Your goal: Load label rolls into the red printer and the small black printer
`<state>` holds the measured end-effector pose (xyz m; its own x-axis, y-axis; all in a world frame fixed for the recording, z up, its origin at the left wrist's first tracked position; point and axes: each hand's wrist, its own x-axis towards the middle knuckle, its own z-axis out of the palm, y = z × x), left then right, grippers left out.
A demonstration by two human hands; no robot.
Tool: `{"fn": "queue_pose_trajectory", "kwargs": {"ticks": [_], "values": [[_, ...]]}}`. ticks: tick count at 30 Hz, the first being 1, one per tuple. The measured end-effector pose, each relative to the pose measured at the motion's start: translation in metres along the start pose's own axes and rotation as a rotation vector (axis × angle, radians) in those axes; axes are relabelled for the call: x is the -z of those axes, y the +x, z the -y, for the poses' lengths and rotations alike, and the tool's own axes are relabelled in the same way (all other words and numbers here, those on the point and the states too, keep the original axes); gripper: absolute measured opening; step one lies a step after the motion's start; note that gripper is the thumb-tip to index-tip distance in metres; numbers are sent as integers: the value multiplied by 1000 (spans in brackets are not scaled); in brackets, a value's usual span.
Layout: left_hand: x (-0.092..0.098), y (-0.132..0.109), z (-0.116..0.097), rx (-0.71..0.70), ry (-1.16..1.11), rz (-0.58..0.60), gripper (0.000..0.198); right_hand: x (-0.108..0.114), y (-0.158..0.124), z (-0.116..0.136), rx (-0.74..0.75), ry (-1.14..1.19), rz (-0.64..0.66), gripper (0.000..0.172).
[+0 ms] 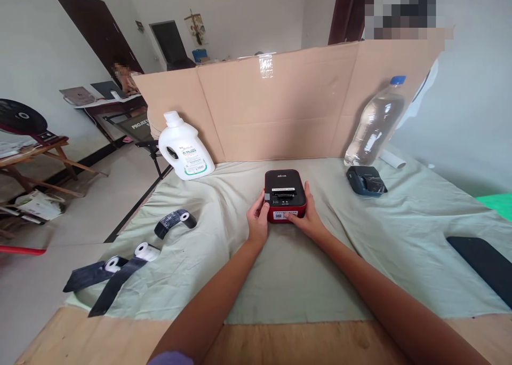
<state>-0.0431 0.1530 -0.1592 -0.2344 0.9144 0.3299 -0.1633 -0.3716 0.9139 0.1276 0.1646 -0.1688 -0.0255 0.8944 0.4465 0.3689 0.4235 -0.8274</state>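
A black and red receipt printer (284,182) rests on the pale green cloth, its paper slot and a white label facing me. My left hand (258,218) grips its left side, thumb at the front corner. Around the right side curls my right hand (311,218), with the thumb lying across the label on the front. Both hands are closed on the printer; the fingers behind its sides are partly hidden. To the left lie paper rolls with dark strips unrolled: one roll (184,218) farther back, another (144,251) nearer, and a third (115,264) beside it.
A white jug (186,147) and a large clear bottle (378,122) with a blue cap stand before a cardboard screen (276,109). On the right are a small dark device (366,181) and a black phone-like slab (482,266). People sit beyond the screen and at the far left.
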Motion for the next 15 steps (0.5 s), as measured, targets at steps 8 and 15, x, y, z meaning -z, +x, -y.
{"fn": "queue_pose_trajectory", "kwargs": {"ticks": [8, 15], "values": [[-1, 1, -1, -43, 23, 17, 52, 0, -1, 3, -11, 23, 8, 119], [0, 2, 4, -49, -15, 27, 49, 0, 1, 0, -25, 3, 14, 118]]}}
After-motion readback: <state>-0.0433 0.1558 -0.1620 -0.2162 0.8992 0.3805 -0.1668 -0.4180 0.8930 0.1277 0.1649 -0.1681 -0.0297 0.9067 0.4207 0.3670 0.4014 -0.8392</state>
